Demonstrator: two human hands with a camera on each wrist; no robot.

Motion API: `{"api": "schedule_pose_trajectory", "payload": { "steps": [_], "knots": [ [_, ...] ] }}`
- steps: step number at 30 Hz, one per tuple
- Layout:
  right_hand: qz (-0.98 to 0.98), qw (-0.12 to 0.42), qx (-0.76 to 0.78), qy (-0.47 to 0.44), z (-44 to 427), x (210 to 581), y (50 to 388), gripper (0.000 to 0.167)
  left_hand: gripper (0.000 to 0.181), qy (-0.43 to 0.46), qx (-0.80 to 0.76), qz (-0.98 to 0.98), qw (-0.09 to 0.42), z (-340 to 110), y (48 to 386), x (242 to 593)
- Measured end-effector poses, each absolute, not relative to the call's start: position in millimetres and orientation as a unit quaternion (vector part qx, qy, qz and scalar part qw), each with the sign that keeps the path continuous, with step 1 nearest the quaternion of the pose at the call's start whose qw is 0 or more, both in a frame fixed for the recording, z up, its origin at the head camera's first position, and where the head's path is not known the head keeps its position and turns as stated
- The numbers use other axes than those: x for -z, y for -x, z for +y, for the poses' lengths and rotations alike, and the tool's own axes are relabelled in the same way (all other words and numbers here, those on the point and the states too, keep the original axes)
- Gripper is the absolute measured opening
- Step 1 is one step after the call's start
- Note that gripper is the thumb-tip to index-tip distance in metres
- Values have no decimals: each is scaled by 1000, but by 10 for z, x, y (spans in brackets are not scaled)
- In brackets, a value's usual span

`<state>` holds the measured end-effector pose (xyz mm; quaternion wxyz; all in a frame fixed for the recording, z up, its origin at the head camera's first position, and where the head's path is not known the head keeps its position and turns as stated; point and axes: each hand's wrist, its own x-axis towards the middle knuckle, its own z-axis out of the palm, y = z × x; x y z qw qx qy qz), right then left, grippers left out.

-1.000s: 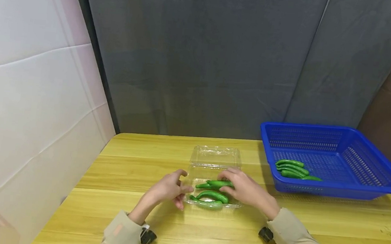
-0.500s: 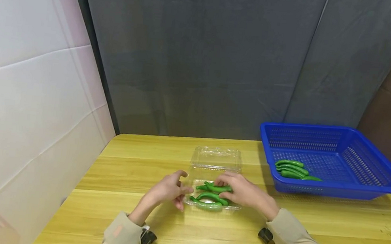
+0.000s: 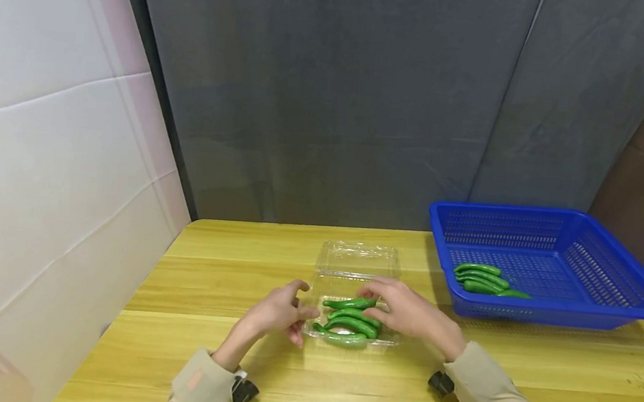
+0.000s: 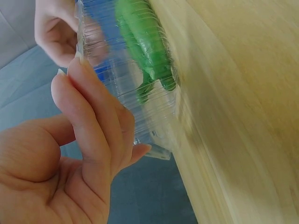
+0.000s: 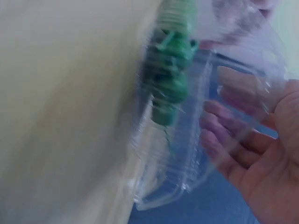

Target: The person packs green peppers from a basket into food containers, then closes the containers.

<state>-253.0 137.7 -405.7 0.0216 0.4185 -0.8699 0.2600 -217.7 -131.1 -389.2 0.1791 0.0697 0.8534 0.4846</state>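
Observation:
Several green chili peppers (image 3: 353, 323) lie roughly side by side in a clear plastic clamshell box (image 3: 325, 281), whose lid (image 3: 358, 259) is folded back behind it. My left hand (image 3: 280, 310) is at the box's left side, with fingertips touching its rim in the left wrist view. My right hand (image 3: 399, 307) is over the box's right side, fingers bent loosely and thumb apart above the pepper ends. Seen through the clear wall in the right wrist view, its fingers (image 5: 219, 140) hold nothing. The peppers (image 4: 145, 42) show through the box wall in the left wrist view.
A blue plastic basket (image 3: 558, 309) stands at the back right of the wooden table (image 3: 337, 392), with several more green chili peppers (image 3: 481, 280) in its near left corner. A dark grey curtain (image 3: 333, 97) hangs behind the table, and a white sheet (image 3: 56, 153) is on the left.
My right hand has shifted a pepper in the box, let it go and drawn back slightly, so the peppers lie more evenly spaced. My left hand has stayed at the box's left side.

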Motion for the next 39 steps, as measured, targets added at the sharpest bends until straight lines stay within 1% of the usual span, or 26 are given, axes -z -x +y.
{"api": "schedule_pose_trajectory", "payload": {
  "steps": [4,10,21,30,39],
  "knots": [
    [-879,48,-260,-396,1451,3977,2549,30,65,-69,-484,854,177,-1305,2170,3886],
    [-879,91,-272,-381,1573,3850,2587,28,65,-67,-481,856,178,-1303,2169,3885],
    [-875,144,-286,-363,1761,3742,2640,27,65,-65,-479,857,177,-1287,2157,3877],
    [-885,145,-284,-340,1926,3666,2660,30,65,-70,-478,858,177,-1293,2161,3888],
    [-902,125,-285,-298,2128,3564,2647,32,65,-73,-475,860,174,-1292,2162,3897]
  ]
}}
